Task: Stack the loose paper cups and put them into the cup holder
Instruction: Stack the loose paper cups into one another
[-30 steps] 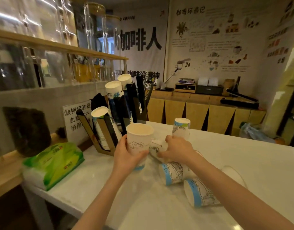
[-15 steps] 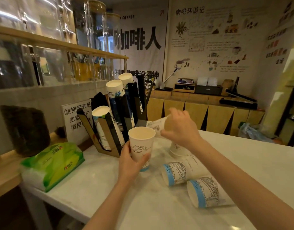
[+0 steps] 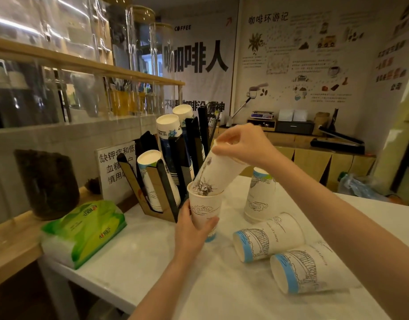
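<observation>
My left hand (image 3: 190, 232) grips an upright white paper cup (image 3: 206, 209) just above the white counter. My right hand (image 3: 242, 144) holds a second cup (image 3: 218, 172) by its rim, tilted, with its base dipping into the mouth of the first. Behind them stands the slanted black-and-wood cup holder (image 3: 163, 192), with stacks of cups in its slots. One loose cup (image 3: 260, 195) stands upside down to the right. Two more lie on their sides in front of it, a nearer-to-centre one (image 3: 268, 237) and one closest to me (image 3: 307, 269).
A green tissue pack (image 3: 86, 229) lies at the counter's left edge. A white sign (image 3: 114, 169) leans behind the holder, and a dark jar (image 3: 47, 183) sits on the wooden ledge. Glass shelves rise at left. The white counter (image 3: 222, 285) stretches toward me.
My right hand picked a cup up off the counter, carried it left and tipped its base into the cup in my left hand. The left hand stayed almost still.
</observation>
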Demonstrator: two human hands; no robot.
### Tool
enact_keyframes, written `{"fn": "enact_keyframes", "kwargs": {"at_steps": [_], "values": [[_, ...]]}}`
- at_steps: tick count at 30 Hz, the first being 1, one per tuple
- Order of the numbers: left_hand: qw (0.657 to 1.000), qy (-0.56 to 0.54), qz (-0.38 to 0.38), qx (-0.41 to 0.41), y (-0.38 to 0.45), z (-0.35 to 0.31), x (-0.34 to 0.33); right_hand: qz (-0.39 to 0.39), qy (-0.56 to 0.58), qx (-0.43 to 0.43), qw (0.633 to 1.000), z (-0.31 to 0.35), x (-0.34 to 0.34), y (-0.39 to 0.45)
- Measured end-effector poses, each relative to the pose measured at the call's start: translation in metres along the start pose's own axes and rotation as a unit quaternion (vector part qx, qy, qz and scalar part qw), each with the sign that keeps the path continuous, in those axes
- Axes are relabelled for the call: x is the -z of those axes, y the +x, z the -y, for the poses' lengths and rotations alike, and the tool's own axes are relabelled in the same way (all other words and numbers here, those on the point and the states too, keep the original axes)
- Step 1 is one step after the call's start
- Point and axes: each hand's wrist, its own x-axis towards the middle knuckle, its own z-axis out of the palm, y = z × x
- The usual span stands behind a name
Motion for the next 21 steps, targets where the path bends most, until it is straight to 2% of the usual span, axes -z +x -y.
{"fn": "enact_keyframes", "kwargs": {"at_steps": [4, 8, 14, 18, 21], "values": [[1.000, 0.004, -0.002, -0.007, 0.000, 0.001, 0.000, 0.139, -0.016, 0.012, 0.990, -0.002, -0.036, -0.001], [1.000, 0.006, -0.004, -0.006, 0.003, 0.003, -0.001, 0.173, 0.009, 0.012, 0.985, -0.008, -0.064, -0.012], [1.000, 0.016, 0.000, -0.003, 0.004, 0.004, -0.002, 0.172, 0.029, 0.025, 0.984, -0.012, -0.082, -0.027], [1.000, 0.010, 0.018, -0.015, 0.003, 0.005, -0.002, 0.110, 0.088, 0.000, 0.990, -0.019, -0.063, -0.037], [0.999, 0.006, 0.046, -0.018, 0.002, 0.003, -0.002, 0.076, 0.058, -0.031, 0.995, -0.039, -0.039, -0.049]]}}
